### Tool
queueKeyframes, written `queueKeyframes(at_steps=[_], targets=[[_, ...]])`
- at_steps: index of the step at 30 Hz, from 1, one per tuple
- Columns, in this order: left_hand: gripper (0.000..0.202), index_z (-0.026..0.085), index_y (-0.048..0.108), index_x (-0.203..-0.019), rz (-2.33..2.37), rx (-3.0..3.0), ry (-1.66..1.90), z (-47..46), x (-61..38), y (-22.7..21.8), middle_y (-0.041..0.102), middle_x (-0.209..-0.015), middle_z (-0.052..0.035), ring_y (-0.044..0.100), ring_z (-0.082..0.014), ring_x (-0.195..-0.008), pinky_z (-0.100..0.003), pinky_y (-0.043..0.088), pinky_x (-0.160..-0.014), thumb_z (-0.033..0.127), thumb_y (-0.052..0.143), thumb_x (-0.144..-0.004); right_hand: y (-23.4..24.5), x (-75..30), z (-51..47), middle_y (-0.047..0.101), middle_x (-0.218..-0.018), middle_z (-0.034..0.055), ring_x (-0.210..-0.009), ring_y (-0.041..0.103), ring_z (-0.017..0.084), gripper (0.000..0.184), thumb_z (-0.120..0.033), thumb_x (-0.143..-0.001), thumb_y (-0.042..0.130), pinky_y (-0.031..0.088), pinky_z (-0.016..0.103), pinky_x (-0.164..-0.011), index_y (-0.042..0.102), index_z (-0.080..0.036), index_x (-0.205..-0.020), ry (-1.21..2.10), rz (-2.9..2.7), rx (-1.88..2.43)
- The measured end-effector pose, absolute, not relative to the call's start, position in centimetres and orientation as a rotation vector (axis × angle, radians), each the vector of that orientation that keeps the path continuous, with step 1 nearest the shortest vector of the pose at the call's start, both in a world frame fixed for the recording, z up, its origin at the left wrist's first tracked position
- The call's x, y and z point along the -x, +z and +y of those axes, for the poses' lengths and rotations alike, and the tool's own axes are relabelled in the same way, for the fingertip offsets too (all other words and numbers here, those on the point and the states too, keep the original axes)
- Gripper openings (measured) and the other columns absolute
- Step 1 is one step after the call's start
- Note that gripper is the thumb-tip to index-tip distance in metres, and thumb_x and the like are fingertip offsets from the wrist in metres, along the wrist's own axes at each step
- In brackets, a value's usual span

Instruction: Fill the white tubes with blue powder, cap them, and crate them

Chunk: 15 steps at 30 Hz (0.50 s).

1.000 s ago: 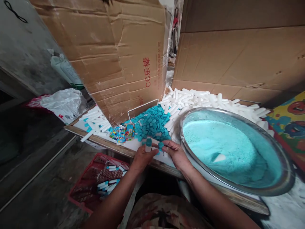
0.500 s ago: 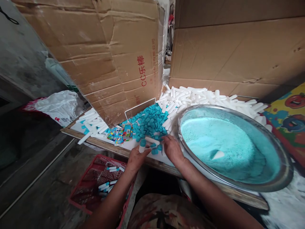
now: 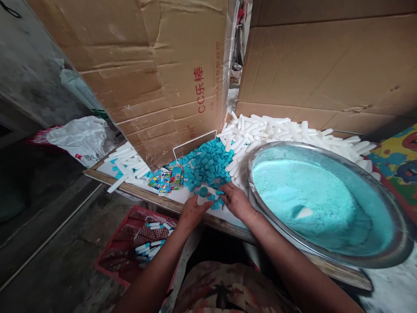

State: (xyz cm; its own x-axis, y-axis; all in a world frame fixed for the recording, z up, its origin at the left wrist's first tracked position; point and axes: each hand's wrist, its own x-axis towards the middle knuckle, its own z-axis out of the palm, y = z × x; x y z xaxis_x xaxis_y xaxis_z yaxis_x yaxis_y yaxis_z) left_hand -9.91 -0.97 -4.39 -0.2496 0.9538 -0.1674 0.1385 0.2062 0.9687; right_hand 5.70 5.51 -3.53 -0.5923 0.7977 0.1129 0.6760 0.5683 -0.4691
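Note:
My left hand [image 3: 192, 212] is closed around a white plastic tube with a blue cap [image 3: 203, 191], at the table's front edge. My right hand [image 3: 237, 201] is beside it, fingertips pinched on a small blue cap [image 3: 220, 192]. A white tube lies between the two hands, partly covered by them. Just beyond my fingers spreads a heap of loose blue caps [image 3: 206, 163]. Shiny printed packets [image 3: 167, 178] lie to the left of the heap.
A wide metal basin [image 3: 325, 150] of pale turquoise powder, a white scoop-like piece in it, stands at right. White tubes [image 3: 270, 126] are piled behind it. Cardboard sheets [image 3: 169, 87] rise at the back. Below left sits a red crate [image 3: 114, 254] holding capped tubes.
My left hand has tilted the capped tube so its cap faces me more. My right fingers have closed in on a blue cap. The view has shifted slightly.

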Motion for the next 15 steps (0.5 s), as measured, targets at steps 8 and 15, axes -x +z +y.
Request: queueKeyframes(at_steps=[8,15], targets=[[0.037,0.014,0.058,-0.077,1.032,-0.605,1.138,-1.2,8.7,-4.4,0.032,-0.035,0.0128,0.022,-0.0027,-0.03,-0.015,0.019,-0.031,0.034,0.077,-0.051,-1.2,-6.3,1.7,0.058,-0.091,0.0082,-0.081,0.054,0.019,0.03,-0.011,-0.073,0.052,0.045,0.032,-0.071,0.053,-0.015,-0.103,0.688,-2.238,0.952],[0.041,0.017,0.051,-0.069,0.95,-0.445,1.149,-1.9,8.5,-4.6,0.032,-0.035,0.0132,0.021,-0.0013,-0.029,-0.014,0.017,-0.028,0.03,0.081,-0.045,-0.8,-6.9,0.1,0.059,-0.077,0.0042,-0.065,0.053,0.016,0.032,-0.019,-0.075,0.052,0.042,0.027,-0.057,0.053,-0.015,-0.107,0.841,-2.173,1.091]])
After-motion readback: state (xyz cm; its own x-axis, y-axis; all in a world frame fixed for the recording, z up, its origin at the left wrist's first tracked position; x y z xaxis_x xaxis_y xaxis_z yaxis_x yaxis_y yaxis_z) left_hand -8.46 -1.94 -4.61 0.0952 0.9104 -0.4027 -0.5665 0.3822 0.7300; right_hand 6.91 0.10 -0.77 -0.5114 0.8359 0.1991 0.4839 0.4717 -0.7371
